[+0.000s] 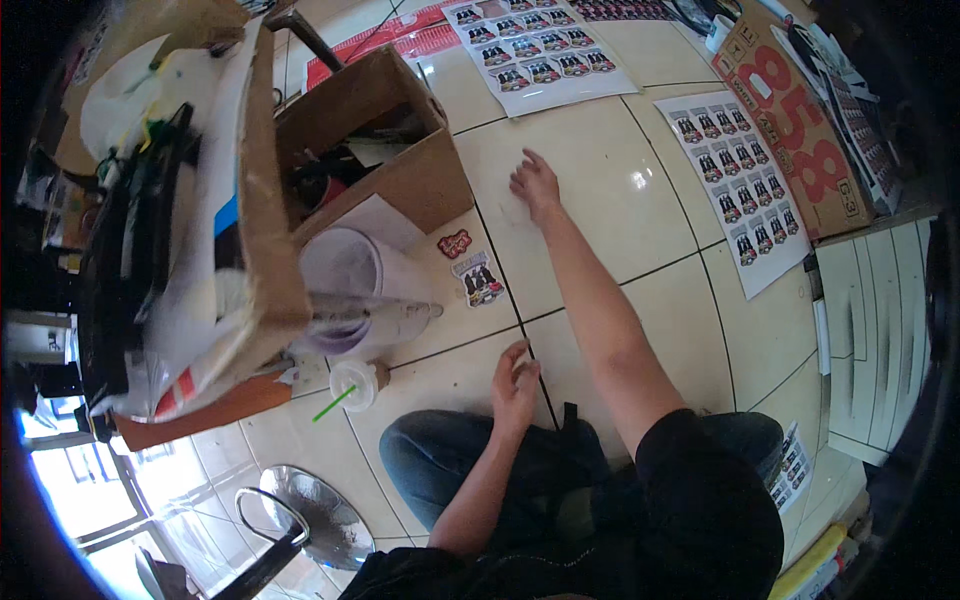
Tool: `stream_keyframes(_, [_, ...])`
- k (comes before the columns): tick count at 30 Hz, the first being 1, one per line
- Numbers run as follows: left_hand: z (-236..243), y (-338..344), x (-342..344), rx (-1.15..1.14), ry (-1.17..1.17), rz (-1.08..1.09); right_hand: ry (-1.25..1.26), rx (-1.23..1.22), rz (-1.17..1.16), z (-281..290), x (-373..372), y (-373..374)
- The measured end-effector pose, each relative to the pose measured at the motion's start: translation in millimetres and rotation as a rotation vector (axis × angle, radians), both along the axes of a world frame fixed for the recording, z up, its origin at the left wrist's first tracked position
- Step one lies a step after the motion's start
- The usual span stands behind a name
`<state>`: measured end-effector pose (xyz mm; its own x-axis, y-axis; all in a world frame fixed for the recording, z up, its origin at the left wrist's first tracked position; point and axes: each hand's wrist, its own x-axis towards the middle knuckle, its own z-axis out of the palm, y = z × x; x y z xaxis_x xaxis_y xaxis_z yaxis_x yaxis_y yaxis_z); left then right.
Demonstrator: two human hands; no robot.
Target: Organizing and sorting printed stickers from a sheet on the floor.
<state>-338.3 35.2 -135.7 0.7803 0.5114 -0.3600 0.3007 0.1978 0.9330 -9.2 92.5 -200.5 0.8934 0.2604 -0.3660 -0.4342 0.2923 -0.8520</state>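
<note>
Over the tiled floor my right hand (536, 186) is stretched far forward, fingers apart, with nothing visible in it. Its nearest things are the cardboard box on its left and a white sheet of printed stickers (540, 62) beyond it. My left hand (515, 387) hovers above my knees, fingers loosely bent and apart, and looks bare. Ahead of it and to the left lie two cut-out stickers: a small red one (455, 243) and a larger one with dark figures (478, 280). Neither hand touches them.
An open cardboard box (420, 185) with dark items stands at the left. Before it are a whitish bin (365, 270) and a lidded plastic cup (355, 384) with a green straw. At the right lie another sticker sheet (735, 185) and a printed carton (790, 120).
</note>
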Motion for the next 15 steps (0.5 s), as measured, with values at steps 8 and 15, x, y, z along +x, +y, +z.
stream_keyframes(8, [-6, -2, 13, -0.188, 0.051, -0.077, 0.266, 0.239, -0.151, 5, 88, 52])
stream_keyframes(15, [-9, -7, 17, -0.255, 0.051, -0.021, -0.065, -0.028, -0.23, -17, 81, 39])
